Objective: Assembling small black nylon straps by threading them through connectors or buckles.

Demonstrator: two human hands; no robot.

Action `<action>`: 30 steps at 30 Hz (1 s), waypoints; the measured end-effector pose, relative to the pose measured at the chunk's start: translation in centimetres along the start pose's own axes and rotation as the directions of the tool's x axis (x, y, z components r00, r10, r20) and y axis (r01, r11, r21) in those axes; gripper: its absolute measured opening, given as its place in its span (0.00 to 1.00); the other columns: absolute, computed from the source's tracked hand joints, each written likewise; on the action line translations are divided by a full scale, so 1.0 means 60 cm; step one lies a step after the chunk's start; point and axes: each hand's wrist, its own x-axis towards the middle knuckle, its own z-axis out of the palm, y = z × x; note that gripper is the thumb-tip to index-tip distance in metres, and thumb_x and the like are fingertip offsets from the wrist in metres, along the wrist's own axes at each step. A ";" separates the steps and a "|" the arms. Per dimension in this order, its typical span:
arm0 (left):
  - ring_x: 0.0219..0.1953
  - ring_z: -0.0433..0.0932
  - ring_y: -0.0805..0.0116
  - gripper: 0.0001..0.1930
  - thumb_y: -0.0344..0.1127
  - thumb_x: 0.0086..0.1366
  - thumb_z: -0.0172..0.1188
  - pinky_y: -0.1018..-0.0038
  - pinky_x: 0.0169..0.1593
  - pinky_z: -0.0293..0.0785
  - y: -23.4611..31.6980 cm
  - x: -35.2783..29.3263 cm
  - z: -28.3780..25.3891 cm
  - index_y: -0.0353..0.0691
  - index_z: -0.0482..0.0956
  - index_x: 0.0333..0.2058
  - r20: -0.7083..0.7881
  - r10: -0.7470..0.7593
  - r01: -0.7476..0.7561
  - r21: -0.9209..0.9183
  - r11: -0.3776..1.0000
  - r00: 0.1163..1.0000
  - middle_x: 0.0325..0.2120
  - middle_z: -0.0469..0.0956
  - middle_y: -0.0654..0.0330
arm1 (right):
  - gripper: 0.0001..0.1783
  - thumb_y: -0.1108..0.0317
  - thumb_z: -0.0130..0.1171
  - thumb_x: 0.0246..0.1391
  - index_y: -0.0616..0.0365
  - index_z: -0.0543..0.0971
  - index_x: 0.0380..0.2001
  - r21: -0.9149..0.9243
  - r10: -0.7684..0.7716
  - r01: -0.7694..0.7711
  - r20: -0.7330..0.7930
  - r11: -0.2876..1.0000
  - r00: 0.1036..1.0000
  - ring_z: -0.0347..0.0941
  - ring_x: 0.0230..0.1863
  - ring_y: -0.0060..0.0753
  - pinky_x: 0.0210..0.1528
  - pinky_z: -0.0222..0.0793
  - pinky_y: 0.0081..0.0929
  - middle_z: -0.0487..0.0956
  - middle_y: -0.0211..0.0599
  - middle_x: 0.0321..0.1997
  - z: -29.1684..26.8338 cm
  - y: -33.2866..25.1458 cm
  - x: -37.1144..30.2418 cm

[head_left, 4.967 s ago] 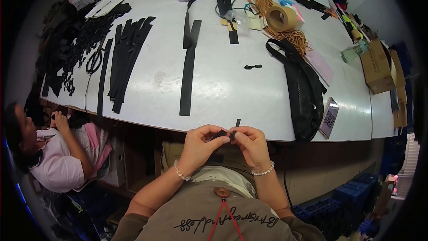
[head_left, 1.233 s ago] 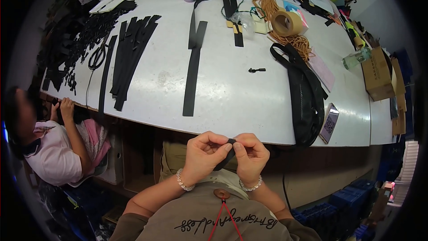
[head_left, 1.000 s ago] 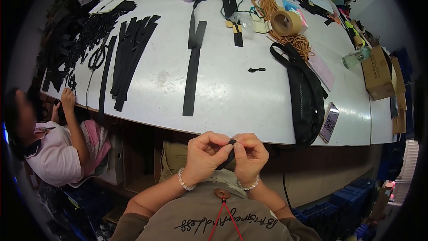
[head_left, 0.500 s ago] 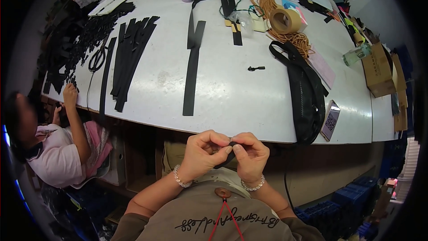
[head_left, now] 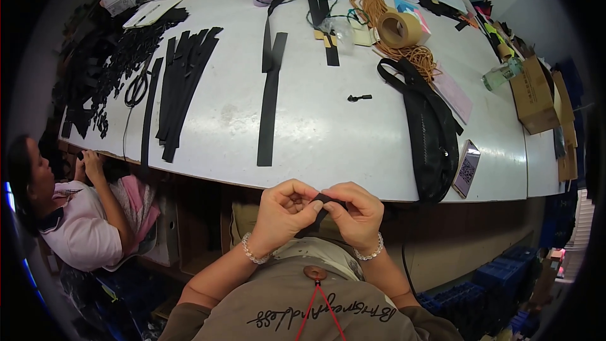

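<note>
Just off the table's near edge, my left hand [head_left: 287, 209] and my right hand [head_left: 357, 215] pinch a black strap [head_left: 322, 201] between thumbs and fingers. It looks like flat webbing, bent where the fingertips meet; its lower part hangs toward my lap, partly hidden by the hands. Straight ahead on the table lies a long black strip [head_left: 270, 107], its upper end against a second, twisted strip [head_left: 270, 31]. A small black zipper pull [head_left: 360, 98] rests by itself to the right of them.
A black bag [head_left: 430, 139] and a phone [head_left: 467, 170] lie at the right. Brown tape [head_left: 400, 29] sits on orange cord farther back. To the left are several black strips [head_left: 183, 88], scissors [head_left: 136, 88] and a heap of small black pieces [head_left: 120, 57]. A co-worker [head_left: 79, 215] sits at the left.
My hands have moved slightly apart, showing more of the black strap between the fingertips. The co-worker's hand has left the heap and come back to the other hand.
</note>
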 end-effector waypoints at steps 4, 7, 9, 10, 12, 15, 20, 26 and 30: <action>0.27 0.71 0.85 0.06 0.20 0.55 0.61 0.89 0.29 0.69 -0.016 0.000 -0.008 0.33 0.74 0.31 0.004 0.066 -0.066 -0.019 0.998 0.998 0.29 0.77 0.62 | 0.08 0.81 0.62 0.47 0.70 0.78 0.34 0.059 0.014 -0.010 -0.075 0.998 0.997 0.74 0.34 0.25 0.37 0.70 0.18 0.78 0.41 0.34 0.009 0.003 -0.004; 0.33 0.74 0.80 0.06 0.19 0.56 0.60 0.84 0.37 0.73 -0.019 0.001 -0.015 0.32 0.75 0.33 0.036 0.100 -0.101 0.000 0.995 0.994 0.32 0.77 0.62 | 0.08 0.80 0.61 0.48 0.69 0.78 0.34 0.115 0.035 -0.023 -0.097 0.993 0.995 0.73 0.34 0.25 0.37 0.70 0.18 0.78 0.40 0.34 0.015 0.000 -0.002; 0.34 0.75 0.78 0.06 0.18 0.55 0.60 0.82 0.38 0.74 -0.023 0.002 -0.016 0.32 0.76 0.32 0.038 0.156 -0.156 -0.005 0.988 0.987 0.32 0.77 0.61 | 0.08 0.80 0.61 0.48 0.69 0.78 0.34 0.116 0.030 -0.017 -0.109 0.993 0.994 0.73 0.35 0.24 0.37 0.70 0.17 0.77 0.40 0.35 0.017 0.004 -0.004; 0.34 0.75 0.78 0.06 0.18 0.55 0.60 0.82 0.38 0.74 -0.026 0.003 -0.017 0.32 0.76 0.32 0.037 0.156 -0.156 -0.005 0.988 0.987 0.32 0.77 0.61 | 0.08 0.80 0.61 0.49 0.69 0.78 0.35 0.117 0.025 -0.011 -0.120 0.993 0.993 0.73 0.35 0.24 0.37 0.69 0.17 0.77 0.40 0.35 0.018 0.005 -0.005; 0.35 0.75 0.77 0.06 0.18 0.55 0.60 0.81 0.40 0.73 -0.032 0.005 -0.019 0.31 0.76 0.33 0.054 0.233 -0.234 0.026 0.972 0.971 0.32 0.77 0.60 | 0.08 0.80 0.60 0.49 0.69 0.78 0.35 0.155 0.046 -0.024 -0.142 0.988 0.989 0.73 0.35 0.23 0.38 0.69 0.17 0.77 0.40 0.35 0.024 0.006 -0.008; 0.34 0.76 0.75 0.08 0.17 0.54 0.60 0.80 0.38 0.74 -0.033 0.010 -0.020 0.31 0.75 0.33 0.074 0.276 -0.281 0.068 0.957 0.958 0.32 0.78 0.55 | 0.08 0.81 0.59 0.50 0.69 0.77 0.35 0.197 0.081 -0.045 -0.182 0.979 0.980 0.73 0.35 0.22 0.38 0.69 0.16 0.77 0.39 0.36 0.030 0.011 -0.012; 0.35 0.75 0.77 0.09 0.17 0.55 0.60 0.81 0.39 0.73 -0.040 0.013 -0.024 0.31 0.76 0.36 0.046 0.273 -0.276 0.090 0.957 0.961 0.33 0.77 0.58 | 0.08 0.80 0.59 0.51 0.69 0.77 0.36 0.255 0.205 -0.154 -0.189 0.955 0.960 0.72 0.36 0.20 0.40 0.69 0.16 0.77 0.38 0.37 0.031 0.007 -0.011; 0.35 0.74 0.81 0.12 0.23 0.61 0.54 0.84 0.41 0.72 -0.039 0.021 -0.014 0.31 0.75 0.44 -0.143 0.041 -0.059 -0.122 0.991 0.989 0.35 0.77 0.62 | 0.10 0.78 0.60 0.51 0.66 0.76 0.38 0.191 0.094 0.015 -0.544 0.981 0.834 0.71 0.35 0.20 0.39 0.69 0.17 0.75 0.34 0.36 0.062 -0.005 0.024; 0.35 0.74 0.80 0.13 0.26 0.64 0.52 0.83 0.41 0.72 -0.033 0.020 -0.017 0.32 0.73 0.47 -0.160 0.054 -0.083 -0.181 0.980 0.986 0.35 0.76 0.64 | 0.06 0.76 0.60 0.52 0.65 0.75 0.33 0.233 0.253 -0.192 -0.270 0.953 0.929 0.68 0.31 0.13 0.32 0.65 0.12 0.74 0.28 0.31 0.032 0.013 -0.002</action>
